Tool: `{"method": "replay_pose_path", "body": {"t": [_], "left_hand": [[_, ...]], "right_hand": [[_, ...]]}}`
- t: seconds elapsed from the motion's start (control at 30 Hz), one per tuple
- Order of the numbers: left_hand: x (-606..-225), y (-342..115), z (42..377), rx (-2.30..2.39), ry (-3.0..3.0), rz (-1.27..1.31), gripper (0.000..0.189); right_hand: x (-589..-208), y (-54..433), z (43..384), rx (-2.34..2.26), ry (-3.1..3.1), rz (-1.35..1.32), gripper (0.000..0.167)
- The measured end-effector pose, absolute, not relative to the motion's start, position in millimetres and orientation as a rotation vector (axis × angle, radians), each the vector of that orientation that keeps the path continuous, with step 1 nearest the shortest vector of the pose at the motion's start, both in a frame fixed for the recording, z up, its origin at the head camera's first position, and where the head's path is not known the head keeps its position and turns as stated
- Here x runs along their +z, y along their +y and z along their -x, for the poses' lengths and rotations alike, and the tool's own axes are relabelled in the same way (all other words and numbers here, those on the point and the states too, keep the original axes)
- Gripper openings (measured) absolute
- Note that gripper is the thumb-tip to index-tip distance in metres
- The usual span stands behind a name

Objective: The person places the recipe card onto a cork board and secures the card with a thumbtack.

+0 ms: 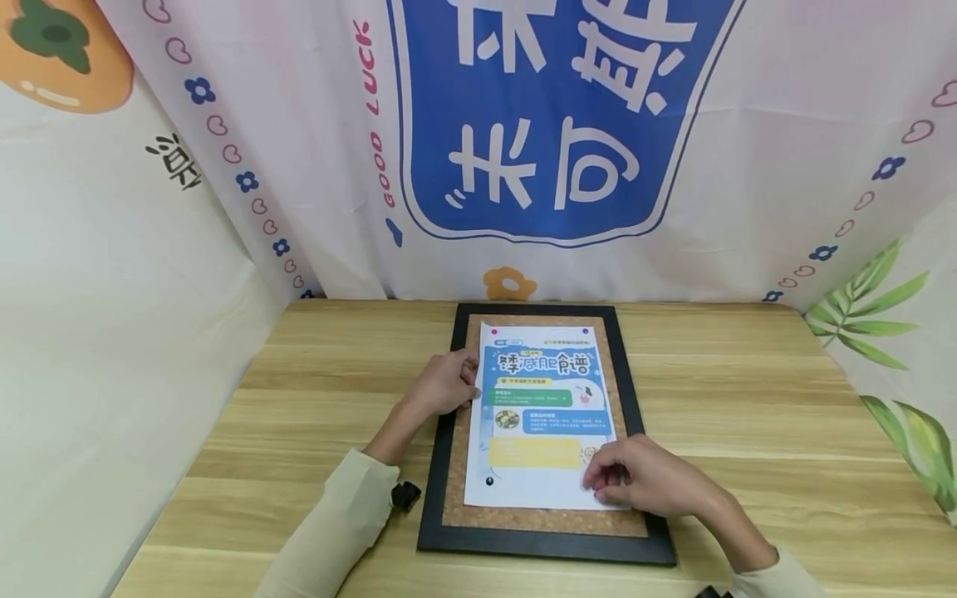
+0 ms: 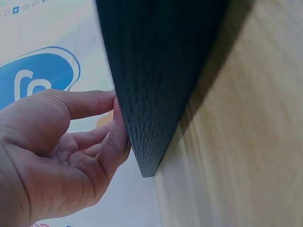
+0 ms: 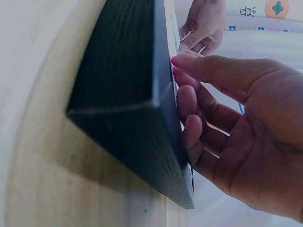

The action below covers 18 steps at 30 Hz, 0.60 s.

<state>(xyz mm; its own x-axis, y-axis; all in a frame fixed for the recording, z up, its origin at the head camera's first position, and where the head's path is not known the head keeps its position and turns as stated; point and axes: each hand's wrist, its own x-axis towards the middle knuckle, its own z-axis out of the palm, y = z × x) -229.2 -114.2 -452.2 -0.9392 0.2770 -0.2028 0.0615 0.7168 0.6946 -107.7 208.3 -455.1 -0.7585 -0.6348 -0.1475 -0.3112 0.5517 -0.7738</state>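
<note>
A printed poster [image 1: 538, 490] with blue, green and yellow panels lies on a cork board [image 1: 561, 521] in a black frame [image 1: 546, 544]. Pins sit at its corners: a pink one [image 1: 494, 331] at top left, a dark blue one [image 1: 586, 330] at top right, a black one [image 1: 489, 481] at bottom left. My left hand [image 1: 447, 380] rests at the poster's left edge, thumb and fingertips touching the surface. Near the bottom right corner, my right hand [image 1: 646, 475] pinches a small pink pushpin [image 3: 174, 61] between thumb and forefinger; its point is hidden.
The framed board lies on a wood-grain table [image 1: 748, 390]. A printed curtain [image 1: 321, 166] with large blue lettering hangs behind the table's far edge. White cloth [image 1: 97, 332] hangs at the left side.
</note>
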Motion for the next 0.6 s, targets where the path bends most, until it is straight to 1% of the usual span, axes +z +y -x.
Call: {"method": "replay_pose_path", "body": {"t": [0.33, 0.6], "left_hand": [[-452.7, -114.1, 228.3, 1.058, 2.625, -0.257, 0.049], [-453.2, -114.4, 229.1, 1.060, 2.625, -0.268, 0.048]], "right_hand": [[-456.7, 206.8, 107.3, -1.062, 2.398, 0.777, 0.011], [-457.7, 205.3, 109.3, -1.058, 2.399, 0.689, 0.011]]}}
